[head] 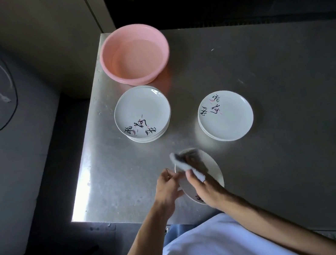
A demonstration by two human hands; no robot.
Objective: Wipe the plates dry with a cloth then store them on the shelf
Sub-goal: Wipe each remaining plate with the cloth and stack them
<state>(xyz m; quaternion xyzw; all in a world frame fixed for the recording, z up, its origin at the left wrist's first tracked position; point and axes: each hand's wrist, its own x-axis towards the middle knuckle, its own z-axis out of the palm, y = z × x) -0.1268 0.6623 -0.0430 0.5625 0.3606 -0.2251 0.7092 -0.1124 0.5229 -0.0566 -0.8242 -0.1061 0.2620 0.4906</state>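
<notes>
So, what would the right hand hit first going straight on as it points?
Past the plate the right hand wipes with the cloth, likely the left plate stack; depth unclear.

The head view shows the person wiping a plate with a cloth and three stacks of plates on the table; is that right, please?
Not quite: the head view shows two stacks, left stack and right stack, on the table; the cloth does wipe a plate.
</notes>
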